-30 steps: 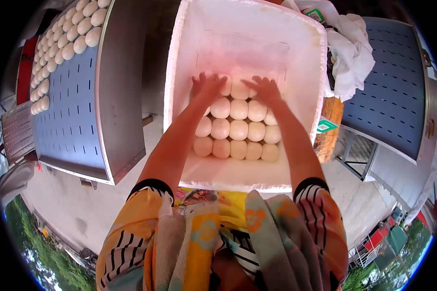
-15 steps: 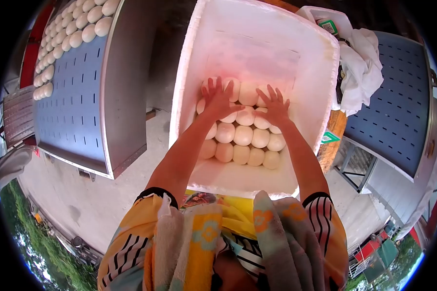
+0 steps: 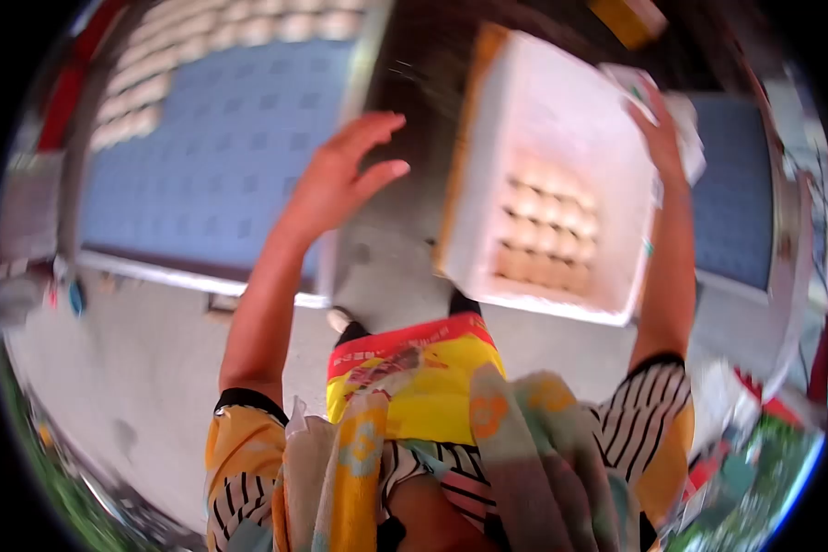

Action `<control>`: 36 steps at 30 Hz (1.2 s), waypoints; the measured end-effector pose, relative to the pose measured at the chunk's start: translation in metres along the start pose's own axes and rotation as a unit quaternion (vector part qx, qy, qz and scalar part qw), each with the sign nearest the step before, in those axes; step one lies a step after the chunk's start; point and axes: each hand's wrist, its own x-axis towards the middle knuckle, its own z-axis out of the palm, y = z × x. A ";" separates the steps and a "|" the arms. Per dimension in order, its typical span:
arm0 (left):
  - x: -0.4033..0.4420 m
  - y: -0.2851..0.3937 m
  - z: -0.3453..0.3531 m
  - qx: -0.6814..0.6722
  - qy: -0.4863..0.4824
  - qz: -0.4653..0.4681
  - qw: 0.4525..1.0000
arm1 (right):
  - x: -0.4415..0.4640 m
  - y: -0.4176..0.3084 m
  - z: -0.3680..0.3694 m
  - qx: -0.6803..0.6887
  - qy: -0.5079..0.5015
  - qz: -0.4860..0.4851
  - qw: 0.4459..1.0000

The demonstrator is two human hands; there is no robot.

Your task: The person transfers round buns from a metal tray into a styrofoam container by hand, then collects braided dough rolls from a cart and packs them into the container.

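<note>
My left hand (image 3: 345, 175) is raised in the air beside the slotted blue table (image 3: 239, 166), thumb and fingers apart, holding nothing. A white foam box (image 3: 488, 221) stands to its right. Inside the box, pale round pieces that look like buns (image 3: 547, 235) lie in close rows on the bottom. At the far right rim of the box is my right hand (image 3: 655, 133), blurred, with its thumb apart from the stretched fingers. It is close to a white cloth (image 3: 688, 138); whether it touches the cloth or the rim I cannot tell.
More pale round pieces (image 3: 239, 28) sit in rows along the back and left of the blue table. A second blue slotted surface (image 3: 731, 193) is at the right. Grey floor (image 3: 166, 368) lies below. A yellow and red apron (image 3: 423, 368) covers my front.
Both hands have left the pieces in the box. The left has moved out to the left, the right to the right rim. The view has swung left, so the box sits farther right.
</note>
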 end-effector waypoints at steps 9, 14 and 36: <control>-0.126 -0.148 -0.236 0.137 0.047 -0.131 0.981 | -0.013 -0.274 0.271 0.190 -0.238 -0.057 0.951; -0.179 -0.239 -0.364 0.239 0.110 -0.201 0.943 | -0.007 -0.372 0.434 0.153 -0.320 -0.180 0.917; -0.119 -0.630 -0.692 0.353 0.016 -0.207 0.912 | 0.222 -0.599 0.802 -0.196 -0.231 -0.259 0.917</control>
